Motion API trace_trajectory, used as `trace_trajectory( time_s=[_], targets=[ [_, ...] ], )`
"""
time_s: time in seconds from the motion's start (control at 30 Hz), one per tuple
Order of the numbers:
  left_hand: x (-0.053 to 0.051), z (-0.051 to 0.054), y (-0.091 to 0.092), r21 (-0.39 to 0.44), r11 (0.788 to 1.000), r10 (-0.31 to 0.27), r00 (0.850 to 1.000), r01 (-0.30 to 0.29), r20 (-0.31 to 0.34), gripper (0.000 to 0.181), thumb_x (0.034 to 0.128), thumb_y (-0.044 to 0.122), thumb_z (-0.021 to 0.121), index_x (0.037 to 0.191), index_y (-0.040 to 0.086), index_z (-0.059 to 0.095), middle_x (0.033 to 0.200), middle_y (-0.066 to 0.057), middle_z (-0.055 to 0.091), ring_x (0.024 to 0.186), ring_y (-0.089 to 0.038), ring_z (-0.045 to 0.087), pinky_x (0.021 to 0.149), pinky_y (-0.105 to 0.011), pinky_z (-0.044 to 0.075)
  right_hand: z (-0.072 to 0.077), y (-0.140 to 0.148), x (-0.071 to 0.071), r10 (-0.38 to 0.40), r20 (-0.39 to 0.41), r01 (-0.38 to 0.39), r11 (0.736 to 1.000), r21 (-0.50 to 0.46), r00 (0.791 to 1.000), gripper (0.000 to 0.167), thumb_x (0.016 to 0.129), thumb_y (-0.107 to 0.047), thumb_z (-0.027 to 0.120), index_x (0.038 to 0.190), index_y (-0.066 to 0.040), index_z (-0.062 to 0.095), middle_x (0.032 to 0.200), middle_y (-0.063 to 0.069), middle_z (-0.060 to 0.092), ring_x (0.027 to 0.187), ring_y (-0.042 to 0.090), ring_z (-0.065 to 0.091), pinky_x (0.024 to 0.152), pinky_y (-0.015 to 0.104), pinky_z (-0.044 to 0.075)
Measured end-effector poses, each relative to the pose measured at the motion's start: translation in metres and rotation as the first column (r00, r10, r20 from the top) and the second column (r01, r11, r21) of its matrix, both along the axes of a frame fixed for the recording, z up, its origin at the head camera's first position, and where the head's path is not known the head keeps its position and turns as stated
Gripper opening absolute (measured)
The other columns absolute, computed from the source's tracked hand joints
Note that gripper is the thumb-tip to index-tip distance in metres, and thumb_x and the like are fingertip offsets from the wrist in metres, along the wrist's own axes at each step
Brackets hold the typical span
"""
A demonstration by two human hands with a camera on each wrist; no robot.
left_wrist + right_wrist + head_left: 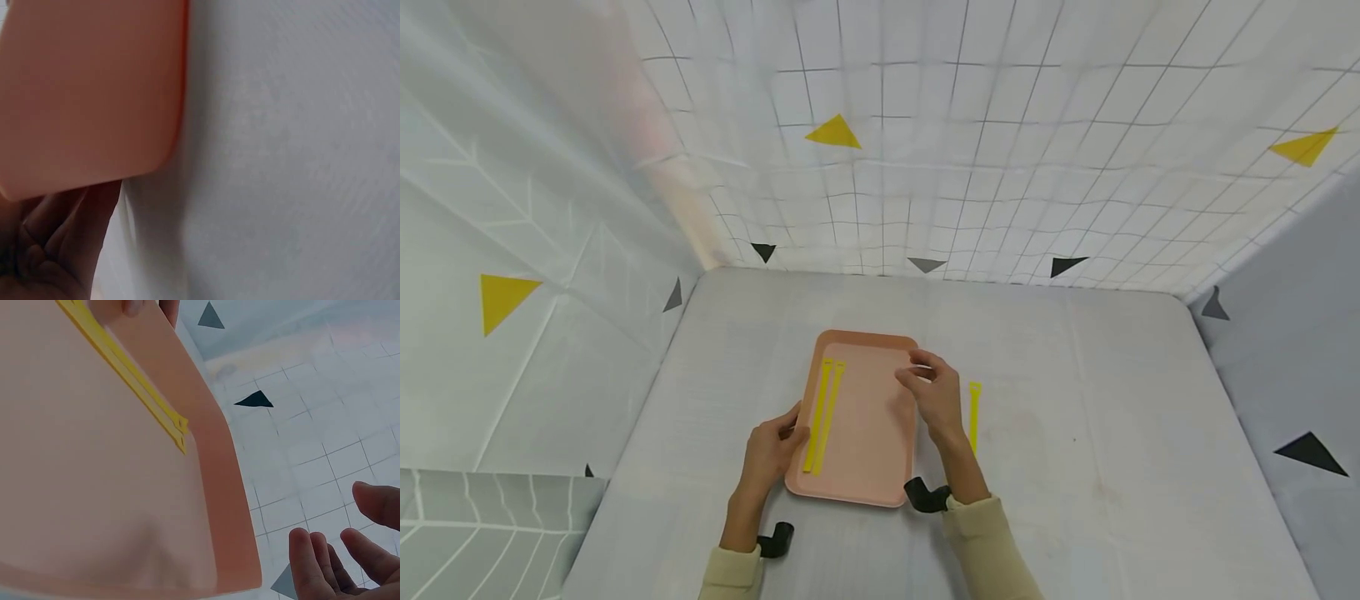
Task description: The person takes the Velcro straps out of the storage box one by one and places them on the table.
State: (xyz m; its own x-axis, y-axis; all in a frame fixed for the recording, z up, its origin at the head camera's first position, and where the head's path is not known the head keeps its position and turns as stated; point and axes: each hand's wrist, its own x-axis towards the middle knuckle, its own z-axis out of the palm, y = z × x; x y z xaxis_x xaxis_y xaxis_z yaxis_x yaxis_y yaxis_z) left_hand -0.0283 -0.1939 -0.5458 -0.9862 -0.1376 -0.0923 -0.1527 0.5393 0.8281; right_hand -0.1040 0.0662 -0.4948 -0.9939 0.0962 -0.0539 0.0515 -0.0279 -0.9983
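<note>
A pink rectangular tray (872,433) is in front of me in the head view. My left hand (766,454) grips its left edge, thumb over the rim; the fingers (87,231) reach below the tray in the left wrist view. Two thin yellow straps with slotted heads, a left strap (817,417) and a right strap (830,417), lie side by side along the tray's left side. My right hand (938,396) is over the tray's upper right edge, fingers bent and apart, holding nothing. A third yellow strap (974,412) lies on the table right of the tray, partly behind the right wrist.
The pale table (1120,467) extends on both sides of the tray. A white gridded curtain (1000,167) with yellow, black and grey triangles hangs behind it. Another patterned curtain (512,383) lines the left side, and a grey one (1307,350) the right.
</note>
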Motion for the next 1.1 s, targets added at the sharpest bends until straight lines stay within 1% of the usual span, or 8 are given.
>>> trace_trajectory(
  time_s=[0.17, 0.33, 0.47, 0.53, 0.67, 0.9, 1.0, 1.1],
  targets=[
    [0.0, 0.0, 0.0, -0.002, 1.0, -0.004, 1.0, 0.004, 0.005, 0.05, 0.0927, 0.014, 0.07, 0.139, 0.005, 0.055, 0.118, -0.02, 0.068, 0.098, -0.03, 0.07, 0.078, -0.039, 0.057, 0.001, -0.002, 0.0, 0.009, 0.006, -0.009, 1.0, -0.001, 1.0, 0.038, 0.082, 0.001, 0.075, 0.12, 0.004, 0.067, 0.115, 0.016, 0.061, 0.095, 0.026, 0.06, 0.067, 0.021, 0.05],
    [0.0, -0.001, -0.001, -0.004, 1.0, -0.007, 1.0, 0.007, -0.006, 0.05, 0.0923, 0.014, 0.071, 0.139, 0.004, 0.055, 0.117, -0.021, 0.068, 0.098, -0.031, 0.07, 0.079, -0.04, 0.057, 0.0, -0.005, 0.0, 0.021, 0.025, -0.021, 1.0, -0.005, 0.999, 0.04, 0.083, 0.001, 0.075, 0.121, 0.003, 0.066, 0.116, 0.016, 0.061, 0.096, 0.027, 0.059, 0.068, 0.022, 0.05],
    [0.0, -0.002, -0.001, -0.006, 1.0, -0.003, 1.0, 0.003, -0.017, 0.05, 0.0917, 0.013, 0.071, 0.138, 0.004, 0.055, 0.116, -0.02, 0.068, 0.098, -0.031, 0.07, 0.079, -0.04, 0.057, -0.002, -0.008, 0.0, 0.03, 0.019, -0.03, 1.0, -0.003, 0.999, 0.039, 0.083, 0.001, 0.075, 0.121, 0.002, 0.066, 0.115, 0.016, 0.061, 0.093, 0.024, 0.06, 0.069, 0.026, 0.052],
    [0.0, -0.002, -0.001, -0.005, 1.0, -0.005, 1.0, 0.005, -0.022, 0.05, 0.0915, 0.013, 0.071, 0.138, 0.003, 0.056, 0.116, -0.021, 0.068, 0.097, -0.031, 0.07, 0.078, -0.04, 0.057, -0.002, -0.009, 0.0, 0.038, 0.013, -0.037, 0.999, -0.011, 0.999, 0.039, 0.084, 0.001, 0.075, 0.121, 0.003, 0.066, 0.116, 0.016, 0.06, 0.093, 0.023, 0.06, 0.07, 0.03, 0.053],
    [0.0, -0.003, -0.001, 0.0, 1.0, -0.015, 1.0, 0.015, -0.025, 0.05, 0.0915, 0.012, 0.071, 0.138, 0.003, 0.055, 0.115, -0.021, 0.068, 0.098, -0.031, 0.07, 0.078, -0.039, 0.057, -0.003, -0.012, 0.0, 0.057, 0.01, -0.056, 0.998, -0.021, 0.998, 0.039, 0.085, 0.001, 0.074, 0.123, 0.002, 0.065, 0.117, 0.016, 0.06, 0.094, 0.023, 0.061, 0.073, 0.032, 0.054],
    [0.0, -0.003, -0.002, 0.018, 1.0, -0.025, 1.0, 0.026, -0.014, 0.05, 0.0912, 0.014, 0.072, 0.138, 0.004, 0.055, 0.113, -0.019, 0.07, 0.094, -0.027, 0.07, 0.074, -0.034, 0.058, -0.008, -0.017, -0.002, 0.097, 0.011, -0.096, 0.993, -0.071, 0.995, 0.041, 0.085, 0.003, 0.073, 0.125, 0.004, 0.064, 0.12, 0.018, 0.058, 0.094, 0.026, 0.062, 0.074, 0.028, 0.056],
    [0.0, -0.003, -0.002, 0.015, 0.999, -0.032, 0.999, 0.032, -0.022, 0.05, 0.0911, 0.013, 0.072, 0.138, 0.003, 0.056, 0.114, -0.019, 0.069, 0.094, -0.027, 0.07, 0.074, -0.032, 0.057, -0.007, -0.018, -0.001, 0.106, 0.008, -0.105, 0.991, -0.083, 0.994, 0.042, 0.084, 0.003, 0.073, 0.125, 0.004, 0.064, 0.119, 0.018, 0.058, 0.092, 0.025, 0.063, 0.074, 0.029, 0.057],
    [0.0, -0.003, -0.003, 0.024, 0.999, -0.036, 0.999, 0.036, -0.028, 0.051, 0.0911, 0.013, 0.072, 0.138, 0.003, 0.055, 0.116, -0.019, 0.069, 0.095, -0.027, 0.07, 0.075, -0.034, 0.057, -0.006, -0.019, -0.001, 0.112, 0.007, -0.111, 0.991, -0.079, 0.994, 0.042, 0.085, 0.002, 0.073, 0.125, 0.003, 0.064, 0.118, 0.017, 0.058, 0.091, 0.024, 0.064, 0.076, 0.032, 0.057]
  ],
)
